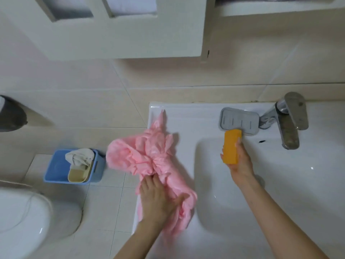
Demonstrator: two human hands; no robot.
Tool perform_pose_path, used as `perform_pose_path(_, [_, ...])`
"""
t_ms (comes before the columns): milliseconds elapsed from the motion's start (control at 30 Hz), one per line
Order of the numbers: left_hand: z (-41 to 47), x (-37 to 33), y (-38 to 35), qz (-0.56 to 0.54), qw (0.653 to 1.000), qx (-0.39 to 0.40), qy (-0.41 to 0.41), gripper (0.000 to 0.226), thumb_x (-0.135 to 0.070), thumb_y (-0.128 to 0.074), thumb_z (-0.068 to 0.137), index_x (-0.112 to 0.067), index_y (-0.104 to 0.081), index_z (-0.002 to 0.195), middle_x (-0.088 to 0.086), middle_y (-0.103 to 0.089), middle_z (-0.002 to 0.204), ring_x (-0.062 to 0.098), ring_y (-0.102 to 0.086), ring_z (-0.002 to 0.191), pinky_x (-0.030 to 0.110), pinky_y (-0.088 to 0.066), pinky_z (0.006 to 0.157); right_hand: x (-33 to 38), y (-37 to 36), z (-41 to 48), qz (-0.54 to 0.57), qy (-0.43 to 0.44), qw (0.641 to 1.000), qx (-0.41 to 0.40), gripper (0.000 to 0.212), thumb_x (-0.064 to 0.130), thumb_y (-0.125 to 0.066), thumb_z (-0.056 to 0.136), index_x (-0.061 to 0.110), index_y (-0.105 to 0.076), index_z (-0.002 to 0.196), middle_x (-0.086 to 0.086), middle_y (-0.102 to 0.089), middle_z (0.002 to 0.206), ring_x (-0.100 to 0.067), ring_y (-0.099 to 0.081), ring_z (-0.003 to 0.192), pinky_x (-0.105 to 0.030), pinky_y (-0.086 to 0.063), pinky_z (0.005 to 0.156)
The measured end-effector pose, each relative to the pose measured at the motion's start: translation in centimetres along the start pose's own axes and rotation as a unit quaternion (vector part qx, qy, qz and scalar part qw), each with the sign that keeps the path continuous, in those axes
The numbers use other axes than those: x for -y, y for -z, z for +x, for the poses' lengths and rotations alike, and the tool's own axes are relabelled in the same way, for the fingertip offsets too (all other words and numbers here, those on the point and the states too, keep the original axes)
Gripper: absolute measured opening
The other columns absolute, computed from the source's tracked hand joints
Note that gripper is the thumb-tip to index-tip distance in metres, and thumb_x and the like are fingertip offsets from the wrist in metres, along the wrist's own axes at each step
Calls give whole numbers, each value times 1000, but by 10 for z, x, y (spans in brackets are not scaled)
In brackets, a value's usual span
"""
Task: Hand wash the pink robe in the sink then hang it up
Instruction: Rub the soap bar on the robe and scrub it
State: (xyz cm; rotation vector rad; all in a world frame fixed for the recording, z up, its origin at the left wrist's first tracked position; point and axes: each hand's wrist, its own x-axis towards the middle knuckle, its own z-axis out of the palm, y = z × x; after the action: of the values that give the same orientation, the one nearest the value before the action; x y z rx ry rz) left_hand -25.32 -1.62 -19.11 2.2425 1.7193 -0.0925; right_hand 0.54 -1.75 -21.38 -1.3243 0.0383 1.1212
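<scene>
The right hand [238,161] clasped the orange soap [231,146]; the pink robe [149,157] lay leftward of it (long axis front-to-back) along the left rim of the sink [186,116], pressed by the flat-fingered left hand [156,199].

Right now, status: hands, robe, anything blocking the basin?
Left hand presses pink robe, bunched on sink ledge left of basin. Right hand grips orange soap bar by soap dish. Nothing lies between robe and basin.
</scene>
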Motion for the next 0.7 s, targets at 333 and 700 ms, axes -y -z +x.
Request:
perform_pose_path(333, [9, -14, 111, -422, 894, -148, -1, 19, -13, -70, 71, -21, -54, 78, -7, -59, 62, -3, -57, 56, 9, -41, 49, -30, 7, -37, -90, -11, 992, 88, 116, 77, -77, 40, 20, -50, 137, -2, -57, 134, -21, -55, 120, -44, -44, 101])
perform_pose_path(700, [27, -15, 137, -628, 749, -211, 7, 25, -32, -61, 58, -18, -53, 77, -12, -58, 64, 5, -51, 59, 17, -43, 54, 0, -1, -21, -69, 51, 995, 43, 106, 75, -78, 40, 16, -59, 126, -4, -69, 101, -14, -67, 87, -34, -51, 81])
